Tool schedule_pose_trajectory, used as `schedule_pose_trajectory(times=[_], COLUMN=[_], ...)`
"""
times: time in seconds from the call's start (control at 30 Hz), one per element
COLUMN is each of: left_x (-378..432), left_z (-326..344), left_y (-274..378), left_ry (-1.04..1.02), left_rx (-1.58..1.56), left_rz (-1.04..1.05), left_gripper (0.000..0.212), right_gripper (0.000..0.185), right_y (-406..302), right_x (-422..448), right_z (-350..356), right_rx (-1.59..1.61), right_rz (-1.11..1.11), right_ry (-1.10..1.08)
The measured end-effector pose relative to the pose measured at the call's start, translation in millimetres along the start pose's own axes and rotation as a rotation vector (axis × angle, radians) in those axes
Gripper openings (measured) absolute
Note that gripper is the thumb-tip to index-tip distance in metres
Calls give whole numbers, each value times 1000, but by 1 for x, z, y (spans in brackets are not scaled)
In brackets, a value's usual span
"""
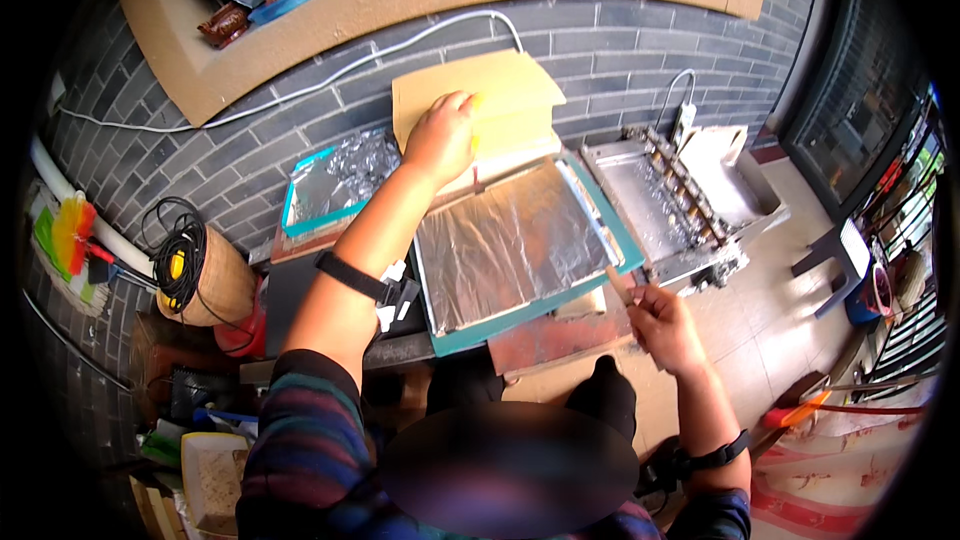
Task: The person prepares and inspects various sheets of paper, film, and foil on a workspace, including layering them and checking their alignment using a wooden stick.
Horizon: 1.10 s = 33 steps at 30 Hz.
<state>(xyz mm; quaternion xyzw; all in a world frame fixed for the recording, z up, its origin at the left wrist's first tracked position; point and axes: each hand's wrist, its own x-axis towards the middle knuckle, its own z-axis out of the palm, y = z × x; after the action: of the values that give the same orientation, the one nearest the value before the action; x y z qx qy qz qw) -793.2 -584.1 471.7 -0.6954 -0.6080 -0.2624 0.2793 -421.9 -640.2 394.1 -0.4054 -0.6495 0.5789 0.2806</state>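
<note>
My left hand point(442, 133) is closed in front of a cardboard box point(517, 79). Small bits of a yellow object point(475, 141) show at the edge of its fingers; the rest is hidden in the hand. Before me a crinkled foil sheet point(510, 247) covers a flat panel on a green board point(469, 341). My right hand point(667, 326) pinches a thin, flat brownish strip point(618, 286), whose tip is near the panel's front right corner. A reddish-brown board point(559, 345) juts out below the green board.
Left, crumpled foil point(367, 161) lies in a teal-edged tray point(326, 225). A metal tray point(645, 187) with a rod across it stands right. A white cable point(352, 71) runs along the brick wall. Coiled black cable point(180, 255) rests on a container point(225, 277). A stool point(844, 259) stands farther right.
</note>
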Motion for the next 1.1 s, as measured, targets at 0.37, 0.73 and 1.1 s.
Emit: schedule_pose_trajectory(times=[0.37, 0.73, 1.1], left_x=[14, -85, -156], left_z=[3, -46, -31], left_y=[-15, 95, 138], left_ry=[-154, -82, -354], left_rx=[-70, -404, -357], left_rz=[-202, -222, -259], left_gripper=[22, 40, 44], right_gripper=[19, 11, 19], right_y=[-5, 3, -1], right_x=[-5, -11, -12], right_z=[-6, -4, -4], right_rx=[-105, -68, -65], right_rz=[-21, -51, -11], right_ry=[-13, 8, 33])
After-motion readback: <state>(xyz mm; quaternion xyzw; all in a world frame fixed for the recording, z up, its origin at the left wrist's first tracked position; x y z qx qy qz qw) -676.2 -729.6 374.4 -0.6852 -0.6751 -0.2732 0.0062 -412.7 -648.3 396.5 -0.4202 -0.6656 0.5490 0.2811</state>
